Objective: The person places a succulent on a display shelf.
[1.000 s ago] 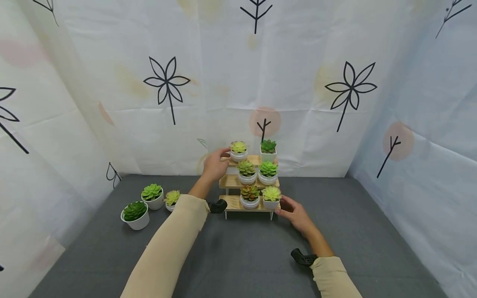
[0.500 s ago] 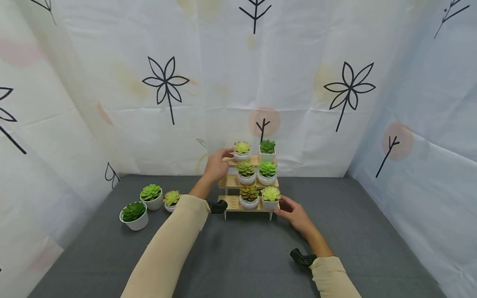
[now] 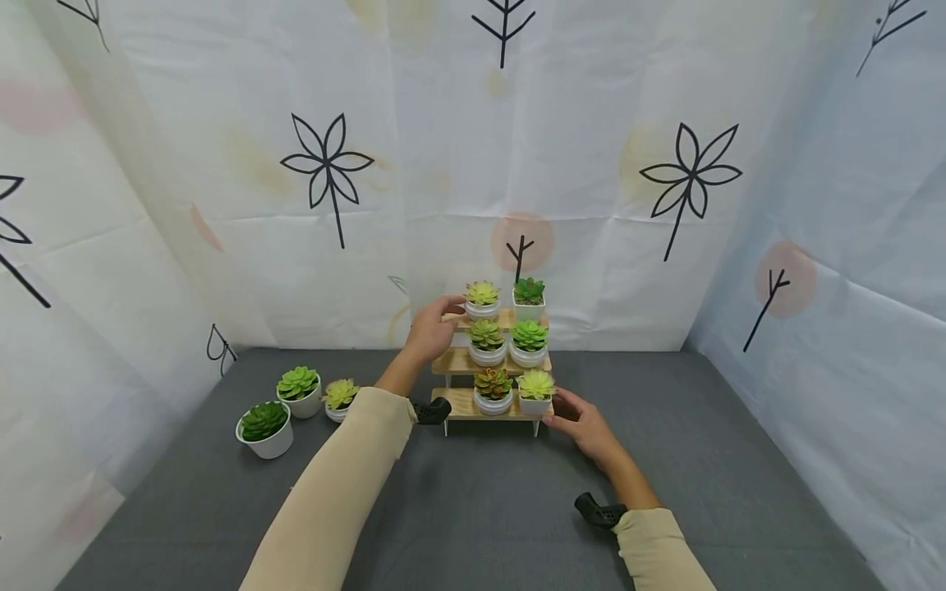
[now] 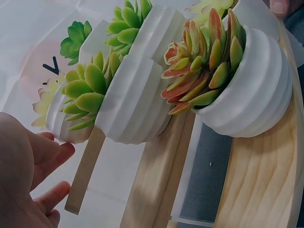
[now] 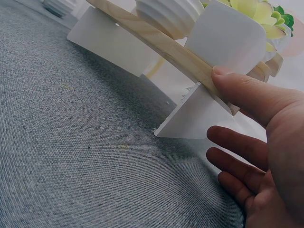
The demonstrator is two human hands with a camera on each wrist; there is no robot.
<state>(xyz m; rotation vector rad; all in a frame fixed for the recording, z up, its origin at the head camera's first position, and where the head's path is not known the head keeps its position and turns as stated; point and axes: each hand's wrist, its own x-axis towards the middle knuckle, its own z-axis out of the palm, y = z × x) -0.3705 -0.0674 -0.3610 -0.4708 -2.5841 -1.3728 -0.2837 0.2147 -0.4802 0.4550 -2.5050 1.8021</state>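
Your left hand is raised to the top step of the three-step light wooden plant stand, and its fingers reach toward the small white ribbed pot with the yellow-green succulent that stands on the left of that step. In the head view the fingertips are at the pot's side; the left wrist view shows the fingers only loosely bent, just beside the pot, and I cannot tell if they really touch it. They do not close around anything.

Your right hand is low, at the right end of the bottom step. The right wrist view shows your thumb pressing on the edge of the wooden board, while the other fingers are released and spread under it, near the white side panel. This looks like a way to keep the stand steady while the other hand works higher up.

The stand is on the grey fabric surface, close to the white printed cloth backdrop, and it carries six pots, two on each step. On the bottom step, the white ribbed pot with the red-orange succulent is on the left and a white square pot with a pale yellow succulent is just beside your right hand.

Well apart to the left, three more white pots with green succulents stand on the grey surface.
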